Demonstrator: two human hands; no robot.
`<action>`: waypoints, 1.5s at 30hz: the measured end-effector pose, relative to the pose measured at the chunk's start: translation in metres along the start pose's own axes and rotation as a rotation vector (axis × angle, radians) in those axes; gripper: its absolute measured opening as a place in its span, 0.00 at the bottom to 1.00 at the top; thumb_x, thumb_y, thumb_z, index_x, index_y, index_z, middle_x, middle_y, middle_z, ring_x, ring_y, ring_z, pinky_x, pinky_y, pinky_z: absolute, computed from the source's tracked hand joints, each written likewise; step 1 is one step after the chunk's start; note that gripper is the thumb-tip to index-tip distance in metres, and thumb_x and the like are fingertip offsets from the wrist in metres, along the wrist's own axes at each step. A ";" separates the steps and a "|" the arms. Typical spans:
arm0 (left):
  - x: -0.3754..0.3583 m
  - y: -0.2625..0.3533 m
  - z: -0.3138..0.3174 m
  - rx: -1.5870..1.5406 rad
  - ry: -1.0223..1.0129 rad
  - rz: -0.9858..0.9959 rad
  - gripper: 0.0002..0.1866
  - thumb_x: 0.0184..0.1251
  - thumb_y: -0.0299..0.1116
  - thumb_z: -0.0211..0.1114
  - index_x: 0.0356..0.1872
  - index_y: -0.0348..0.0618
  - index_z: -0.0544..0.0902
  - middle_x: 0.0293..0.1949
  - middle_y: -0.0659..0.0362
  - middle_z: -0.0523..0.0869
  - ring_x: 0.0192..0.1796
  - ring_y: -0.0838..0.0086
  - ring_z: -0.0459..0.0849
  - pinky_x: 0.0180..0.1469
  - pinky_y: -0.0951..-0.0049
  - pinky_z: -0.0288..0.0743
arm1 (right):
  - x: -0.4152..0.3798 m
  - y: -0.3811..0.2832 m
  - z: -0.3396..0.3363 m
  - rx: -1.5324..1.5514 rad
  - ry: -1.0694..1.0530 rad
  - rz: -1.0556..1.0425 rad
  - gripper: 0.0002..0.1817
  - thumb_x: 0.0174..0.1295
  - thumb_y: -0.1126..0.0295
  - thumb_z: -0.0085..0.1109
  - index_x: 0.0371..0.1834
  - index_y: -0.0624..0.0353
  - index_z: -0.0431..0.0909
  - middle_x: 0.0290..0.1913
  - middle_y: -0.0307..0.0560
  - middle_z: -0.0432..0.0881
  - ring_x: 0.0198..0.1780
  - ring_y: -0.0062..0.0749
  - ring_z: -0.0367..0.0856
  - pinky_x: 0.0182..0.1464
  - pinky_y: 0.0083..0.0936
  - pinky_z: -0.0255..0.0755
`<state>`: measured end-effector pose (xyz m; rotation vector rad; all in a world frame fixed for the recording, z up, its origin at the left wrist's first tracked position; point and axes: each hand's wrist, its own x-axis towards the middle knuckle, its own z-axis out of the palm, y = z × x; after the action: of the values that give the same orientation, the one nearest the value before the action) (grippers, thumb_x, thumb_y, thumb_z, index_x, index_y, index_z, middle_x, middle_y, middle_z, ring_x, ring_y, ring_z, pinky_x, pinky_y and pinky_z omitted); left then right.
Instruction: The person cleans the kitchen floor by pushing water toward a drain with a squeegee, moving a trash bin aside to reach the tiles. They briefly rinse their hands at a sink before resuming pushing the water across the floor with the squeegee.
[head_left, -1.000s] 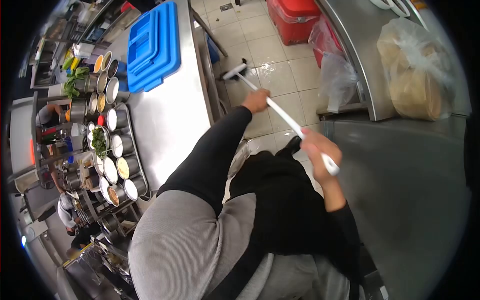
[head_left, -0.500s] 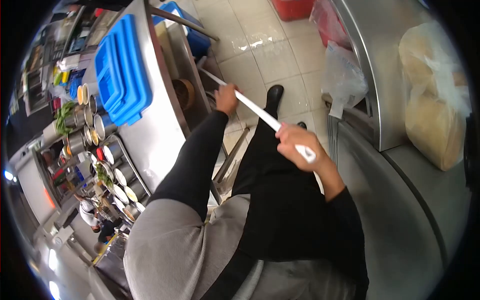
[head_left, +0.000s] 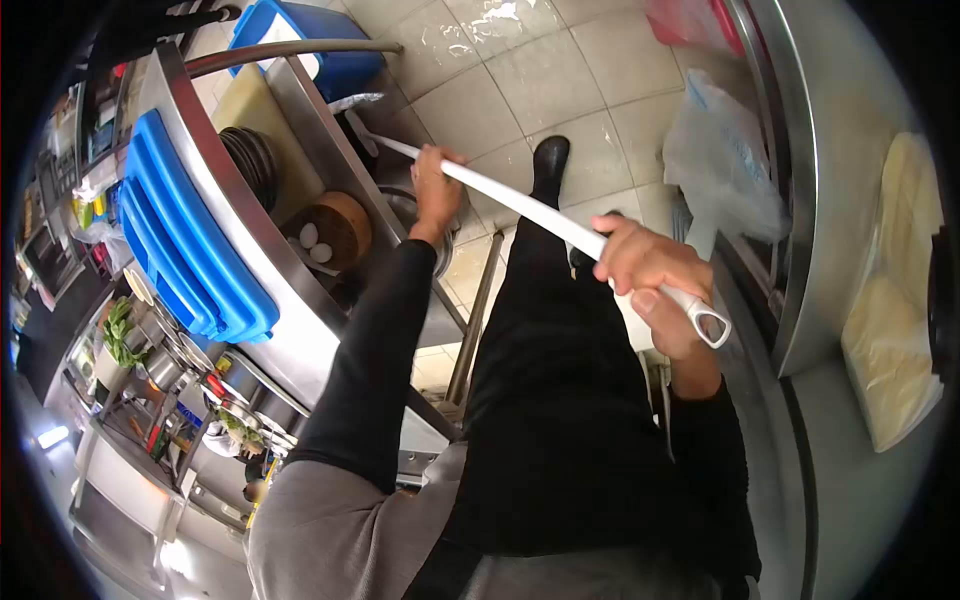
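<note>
A long white handle (head_left: 530, 208) slants across the view from upper left to lower right. My left hand (head_left: 437, 190) is wrapped round its upper left part, beside the steel table (head_left: 300, 340). Lower down, my right hand (head_left: 660, 275) grips it near the end that has a hanging loop. The far end of the handle reaches under the table, where a pale head (head_left: 362, 133) shows in part. Below my hands the person's black boot (head_left: 550, 160) stands on the tiled floor (head_left: 500, 90).
Blue lids (head_left: 190, 240) lie on the steel table. Its lower shelf holds stacked plates (head_left: 250, 165), a cream board (head_left: 265, 120) and a round container (head_left: 345, 225) near eggs. Behind is a blue bin (head_left: 350, 60). A plastic bag (head_left: 715, 150) hangs at right.
The view has shifted, and more of the table's lower shelf shows. My right hand has moved right and slightly down with the handle's end; my left hand has moved slightly left. Both keep their hold.
</note>
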<state>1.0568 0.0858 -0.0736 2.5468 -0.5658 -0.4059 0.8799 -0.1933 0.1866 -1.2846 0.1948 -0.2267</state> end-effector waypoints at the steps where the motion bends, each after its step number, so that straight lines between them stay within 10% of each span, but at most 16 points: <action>1: 0.018 -0.001 -0.007 -0.066 0.112 0.036 0.11 0.65 0.37 0.70 0.31 0.38 0.83 0.37 0.45 0.84 0.43 0.45 0.80 0.45 0.53 0.73 | 0.014 -0.006 0.000 -0.032 0.003 -0.022 0.03 0.61 0.78 0.56 0.31 0.66 0.78 0.29 0.49 0.80 0.27 0.35 0.77 0.37 0.35 0.74; 3: 0.038 0.026 -0.012 -0.017 0.280 0.224 0.10 0.65 0.36 0.70 0.33 0.38 0.83 0.37 0.45 0.84 0.42 0.46 0.80 0.49 0.53 0.71 | 0.030 -0.036 -0.007 -0.070 -0.007 -0.030 0.05 0.60 0.76 0.57 0.27 0.62 0.78 0.27 0.47 0.78 0.25 0.35 0.76 0.32 0.35 0.71; 5: 0.026 0.090 -0.028 -0.211 0.070 -0.041 0.11 0.64 0.36 0.70 0.28 0.39 0.84 0.32 0.49 0.84 0.41 0.49 0.81 0.55 0.51 0.67 | 0.024 -0.088 -0.028 -0.102 -0.102 -0.084 0.07 0.60 0.70 0.59 0.25 0.57 0.78 0.24 0.44 0.78 0.24 0.34 0.76 0.28 0.34 0.68; 8: 0.005 0.162 -0.061 -0.225 -0.034 0.358 0.17 0.64 0.36 0.72 0.19 0.41 0.77 0.23 0.51 0.78 0.35 0.53 0.78 0.44 0.51 0.70 | -0.003 -0.161 -0.047 -0.100 -0.167 -0.216 0.13 0.62 0.58 0.63 0.22 0.50 0.76 0.23 0.38 0.80 0.25 0.30 0.78 0.28 0.29 0.69; 11: -0.012 0.159 -0.083 -0.124 -0.148 0.251 0.14 0.64 0.38 0.70 0.21 0.42 0.81 0.23 0.54 0.80 0.38 0.54 0.81 0.58 0.54 0.68 | -0.012 -0.179 -0.029 -0.072 -0.018 -0.142 0.19 0.64 0.55 0.62 0.16 0.42 0.71 0.19 0.28 0.76 0.24 0.22 0.78 0.30 0.22 0.68; 14: -0.012 0.109 -0.081 -0.099 0.171 0.138 0.16 0.58 0.32 0.71 0.16 0.43 0.74 0.22 0.53 0.79 0.34 0.52 0.80 0.44 0.49 0.69 | 0.011 -0.151 -0.031 -0.141 -0.427 0.170 0.16 0.68 0.57 0.61 0.28 0.56 0.78 0.29 0.45 0.82 0.30 0.32 0.81 0.46 0.38 0.82; 16: 0.005 0.017 -0.041 -0.010 0.133 0.075 0.14 0.58 0.31 0.71 0.17 0.42 0.76 0.23 0.50 0.80 0.33 0.49 0.79 0.46 0.48 0.70 | 0.042 -0.081 0.010 -0.161 -0.168 0.345 0.13 0.68 0.64 0.57 0.29 0.60 0.76 0.29 0.45 0.78 0.32 0.33 0.77 0.55 0.40 0.77; 17: 0.019 -0.004 -0.030 -0.014 0.119 0.123 0.14 0.58 0.31 0.71 0.17 0.41 0.77 0.24 0.48 0.80 0.33 0.48 0.79 0.46 0.48 0.70 | 0.037 -0.021 0.021 0.216 0.103 0.033 0.11 0.68 0.66 0.54 0.30 0.61 0.75 0.28 0.45 0.73 0.32 0.34 0.72 0.57 0.40 0.73; 19: 0.053 0.039 -0.007 -0.215 0.090 0.202 0.12 0.59 0.31 0.70 0.20 0.40 0.80 0.26 0.47 0.81 0.34 0.47 0.79 0.47 0.49 0.70 | 0.058 -0.064 -0.009 0.068 0.041 0.057 0.12 0.66 0.65 0.57 0.28 0.61 0.77 0.28 0.48 0.78 0.36 0.39 0.78 0.60 0.50 0.70; 23: 0.108 0.165 -0.006 -0.388 0.331 0.276 0.14 0.61 0.32 0.67 0.19 0.39 0.76 0.26 0.46 0.80 0.36 0.44 0.77 0.50 0.49 0.69 | 0.047 -0.166 -0.048 -0.083 0.029 -0.076 0.14 0.66 0.63 0.58 0.23 0.57 0.74 0.23 0.43 0.76 0.29 0.35 0.77 0.47 0.41 0.72; 30: -0.013 0.276 -0.089 -0.556 -0.026 0.514 0.06 0.51 0.38 0.73 0.22 0.55 0.84 0.21 0.60 0.81 0.28 0.61 0.83 0.39 0.59 0.75 | 0.014 -0.310 0.026 0.195 -0.001 -0.655 0.20 0.67 0.61 0.60 0.16 0.51 0.69 0.16 0.36 0.74 0.18 0.29 0.76 0.23 0.26 0.74; 32: -0.026 0.267 -0.092 -0.527 -0.212 0.750 0.08 0.54 0.35 0.72 0.21 0.51 0.81 0.20 0.59 0.81 0.25 0.60 0.82 0.40 0.60 0.76 | -0.011 -0.331 0.012 0.018 -0.453 -0.469 0.22 0.64 0.67 0.61 0.11 0.49 0.66 0.15 0.37 0.74 0.18 0.27 0.79 0.22 0.26 0.75; 33: -0.017 0.256 -0.093 -0.518 -0.193 0.779 0.08 0.54 0.35 0.72 0.21 0.51 0.81 0.20 0.59 0.81 0.25 0.60 0.82 0.40 0.60 0.76 | -0.029 -0.331 0.029 -0.121 -0.259 -0.188 0.24 0.62 0.70 0.61 0.09 0.48 0.61 0.16 0.40 0.74 0.20 0.32 0.80 0.23 0.30 0.76; 38: 0.097 0.173 -0.056 -0.429 -0.069 0.777 0.08 0.57 0.38 0.71 0.24 0.48 0.82 0.26 0.56 0.84 0.35 0.55 0.84 0.43 0.56 0.76 | 0.013 -0.214 0.083 -0.183 -0.153 -0.368 0.10 0.48 0.71 0.68 0.18 0.58 0.74 0.24 0.48 0.80 0.27 0.40 0.81 0.32 0.42 0.76; 45: 0.223 0.153 -0.080 -0.074 0.354 0.410 0.19 0.58 0.51 0.75 0.26 0.45 0.82 0.32 0.52 0.84 0.47 0.50 0.82 0.60 0.45 0.68 | 0.074 -0.151 0.080 -0.507 0.109 -0.292 0.08 0.59 0.78 0.59 0.22 0.65 0.73 0.26 0.48 0.78 0.31 0.39 0.80 0.60 0.48 0.74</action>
<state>1.2336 -0.1057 0.0344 2.2772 -0.8862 0.1626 0.9638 -0.1803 0.3526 -1.8077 0.1615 -0.5217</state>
